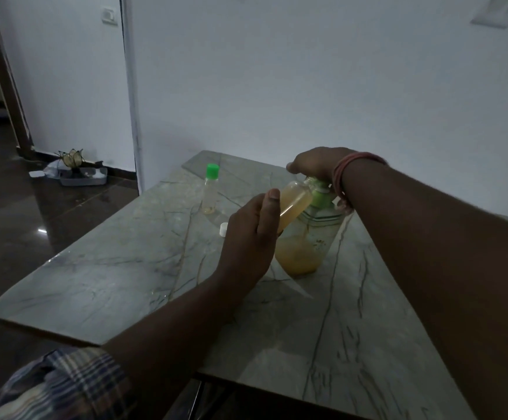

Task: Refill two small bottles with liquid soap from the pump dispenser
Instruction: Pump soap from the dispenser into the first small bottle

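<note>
Head view, dim room. Left hand (251,234) grips a small bottle (295,206), thumb up along its near side, fingers curled round the far side. The bottle is tilted, its mouth up and right against the pump head, and it looks mostly full of amber soap.

Right hand (317,166) sits on top of the pump dispenser (307,237), palm down, fingers curled over the green pump head (322,197). Red bangles (342,180) on that wrist. The dispenser stands upright on the marble table (110,268), about mid-table, right of centre. It is clear plastic, with soap filling roughly the bottom third.

Second small bottle (210,189) stands upright farther back and to the left, well apart from both hands. Green cap on, only a thin layer of liquid at the bottom. A loose white cap (223,229) lies on the table between that bottle and the left hand, just beside the knuckles.

Near left corner: checked sleeve (61,386). Far left on the dark floor, against the wall: a grey tray (83,178) with some clutter in it, too dark to identify. Light switch (109,15) high on the wall.
</note>
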`<control>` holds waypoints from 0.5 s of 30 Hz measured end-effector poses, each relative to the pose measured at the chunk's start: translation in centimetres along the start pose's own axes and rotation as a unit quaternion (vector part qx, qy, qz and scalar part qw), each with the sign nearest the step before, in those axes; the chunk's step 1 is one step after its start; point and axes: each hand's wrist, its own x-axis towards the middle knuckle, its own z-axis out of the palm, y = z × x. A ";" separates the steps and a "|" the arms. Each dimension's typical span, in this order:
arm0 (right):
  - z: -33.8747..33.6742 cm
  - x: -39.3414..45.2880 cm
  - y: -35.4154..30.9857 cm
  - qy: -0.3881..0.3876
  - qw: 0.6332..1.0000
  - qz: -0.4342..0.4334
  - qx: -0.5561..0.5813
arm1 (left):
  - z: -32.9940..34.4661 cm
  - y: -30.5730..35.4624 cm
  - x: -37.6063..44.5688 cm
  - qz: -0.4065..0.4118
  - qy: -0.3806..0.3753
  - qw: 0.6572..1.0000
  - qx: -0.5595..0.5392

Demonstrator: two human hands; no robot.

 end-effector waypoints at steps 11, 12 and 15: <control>0.2 -0.1 0.2 0.027 0.999 -0.011 -0.020 | 0.2 -0.1 0.2 -0.001 0.001 1.000 -0.010; 0.1 -0.2 0.2 0.036 0.999 -0.006 -0.025 | 0.2 -0.1 0.2 -0.002 -0.001 1.000 -0.009; -0.3 -0.6 -0.1 0.011 1.000 -0.008 -0.014 | 0.1 -0.1 0.1 -0.003 -0.005 1.000 -0.005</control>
